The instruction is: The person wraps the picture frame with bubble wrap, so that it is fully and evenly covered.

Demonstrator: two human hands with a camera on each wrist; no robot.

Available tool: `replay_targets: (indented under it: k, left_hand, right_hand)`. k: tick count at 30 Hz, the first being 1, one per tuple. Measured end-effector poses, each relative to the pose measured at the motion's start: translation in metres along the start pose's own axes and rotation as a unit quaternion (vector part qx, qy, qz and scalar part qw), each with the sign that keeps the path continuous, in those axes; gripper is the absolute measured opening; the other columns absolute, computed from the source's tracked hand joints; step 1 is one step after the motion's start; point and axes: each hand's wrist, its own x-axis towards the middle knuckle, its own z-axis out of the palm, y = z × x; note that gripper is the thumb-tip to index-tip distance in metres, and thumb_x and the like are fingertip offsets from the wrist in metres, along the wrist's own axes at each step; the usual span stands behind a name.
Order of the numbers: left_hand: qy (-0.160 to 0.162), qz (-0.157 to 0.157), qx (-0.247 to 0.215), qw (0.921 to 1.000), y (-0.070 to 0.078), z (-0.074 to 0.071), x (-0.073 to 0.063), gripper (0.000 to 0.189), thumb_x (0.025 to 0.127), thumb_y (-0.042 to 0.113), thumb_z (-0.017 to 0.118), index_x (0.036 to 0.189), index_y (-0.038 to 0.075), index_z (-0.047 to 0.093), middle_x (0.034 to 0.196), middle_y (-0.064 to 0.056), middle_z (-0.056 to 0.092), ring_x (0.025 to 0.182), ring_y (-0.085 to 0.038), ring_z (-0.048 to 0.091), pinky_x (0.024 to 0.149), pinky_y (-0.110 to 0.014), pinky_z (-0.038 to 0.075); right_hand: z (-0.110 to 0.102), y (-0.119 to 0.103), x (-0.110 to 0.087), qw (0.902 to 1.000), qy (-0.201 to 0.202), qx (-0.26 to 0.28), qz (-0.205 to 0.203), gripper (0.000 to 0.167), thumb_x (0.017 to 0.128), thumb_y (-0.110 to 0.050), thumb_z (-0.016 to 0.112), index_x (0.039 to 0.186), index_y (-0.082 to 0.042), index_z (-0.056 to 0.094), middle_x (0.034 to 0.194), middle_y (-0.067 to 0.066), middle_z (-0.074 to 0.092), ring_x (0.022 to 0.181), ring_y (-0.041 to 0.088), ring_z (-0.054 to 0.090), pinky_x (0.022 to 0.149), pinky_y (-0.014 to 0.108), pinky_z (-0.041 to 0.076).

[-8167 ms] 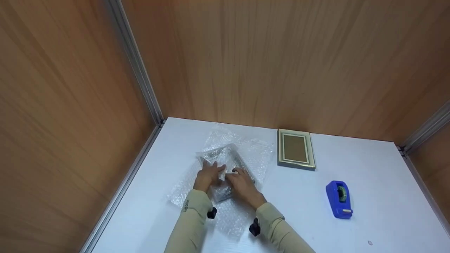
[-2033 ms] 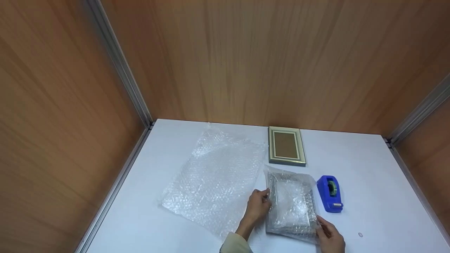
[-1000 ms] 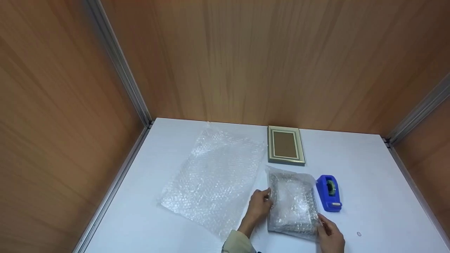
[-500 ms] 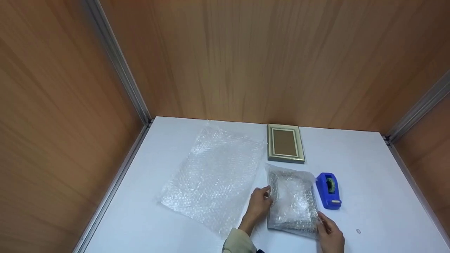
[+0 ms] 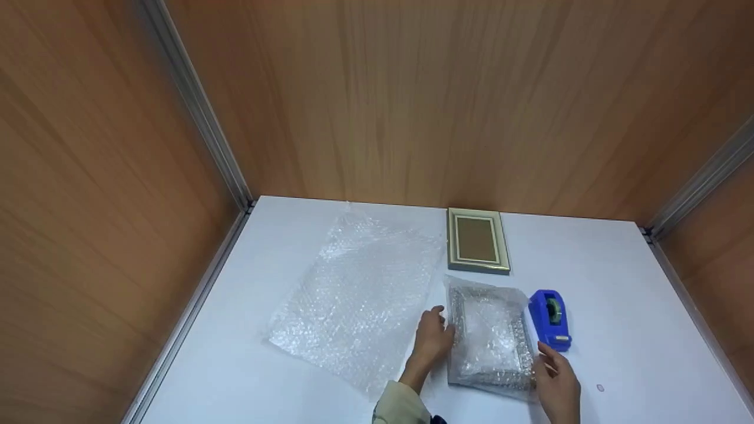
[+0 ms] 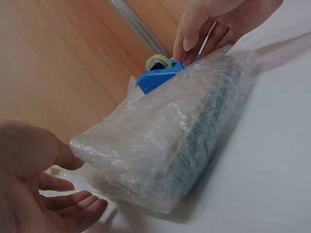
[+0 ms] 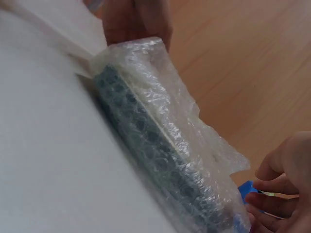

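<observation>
A picture frame wrapped in bubble wrap [image 5: 492, 338] lies flat on the white table, its greyish border showing through the plastic. At its left edge is my left hand [image 5: 433, 337], fingers loosely bent; the left wrist view shows the thumb by a corner of the wrap and a gap between thumb and fingers. By the lower right corner is my right hand [image 5: 556, 380], its fingers relaxed and spread, not gripping. Whether the fingertips still touch the plastic is hard to tell. Just right of the package stands a blue tape dispenser [image 5: 551, 321] with a greenish roll.
A flat sheet of bubble wrap [image 5: 359, 300] covers the table's left-centre. An unwrapped picture frame [image 5: 477, 241] with a brown centre lies behind the package, against the wooden back wall [image 5: 377, 106]. A small ring-like bit [image 5: 600, 388] lies at the right front.
Earlier both hands folded wrap over the frame on the bubble wrap sheet. The wrapped frame now lies further right, off the sheet. Within the last half second both hands have loosened from its edges.
</observation>
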Motion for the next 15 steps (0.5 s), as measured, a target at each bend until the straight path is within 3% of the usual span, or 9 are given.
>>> replay_targets:
  k: [2, 6, 10, 15]
  left_hand:
    - [0.000, 0.006, -0.004, 1.0000, -0.002, -0.004, 0.006, 0.042, 0.090, 0.011, 0.059, 0.129, -0.001, 0.052, 0.104, -0.011, 0.057, 0.094, -0.023, 0.059, 0.080, -0.037, 0.054]
    - [-0.002, 0.006, -0.019, 0.9998, 0.001, -0.012, 0.017, 0.043, 0.090, 0.015, 0.062, 0.130, 0.002, 0.052, 0.106, -0.009, 0.058, 0.097, -0.022, 0.060, 0.079, -0.034, 0.055]
    - [0.005, 0.003, -0.020, 0.9998, 0.010, -0.020, 0.029, 0.041, 0.090, 0.015, 0.062, 0.129, 0.003, 0.053, 0.107, -0.009, 0.059, 0.098, -0.021, 0.061, 0.081, -0.032, 0.054]
    - [0.016, 0.034, -0.017, 0.9992, 0.019, -0.032, 0.047, 0.039, 0.089, 0.011, 0.063, 0.125, 0.000, 0.055, 0.104, -0.012, 0.061, 0.093, -0.020, 0.062, 0.077, -0.030, 0.054]
  right_hand:
    - [0.002, -0.005, 0.004, 0.9996, 0.016, 0.021, -0.011, 0.049, 0.101, -0.027, 0.045, 0.142, -0.001, 0.040, 0.143, 0.025, 0.040, 0.131, 0.041, 0.040, 0.105, 0.052, 0.038]
    - [0.000, -0.021, 0.013, 0.9952, 0.054, 0.044, -0.068, 0.042, 0.101, -0.018, 0.044, 0.139, -0.002, 0.044, 0.139, 0.022, 0.047, 0.129, 0.037, 0.044, 0.109, 0.051, 0.036]
    - [-0.008, -0.038, 0.024, 0.9895, 0.051, 0.064, -0.119, 0.041, 0.102, -0.019, 0.045, 0.139, -0.002, 0.045, 0.138, 0.021, 0.048, 0.129, 0.034, 0.045, 0.110, 0.050, 0.035]
    - [-0.011, -0.064, 0.042, 0.9866, 0.050, 0.066, -0.140, 0.040, 0.102, -0.020, 0.045, 0.139, -0.004, 0.046, 0.137, 0.019, 0.050, 0.129, 0.033, 0.047, 0.109, 0.047, 0.038]
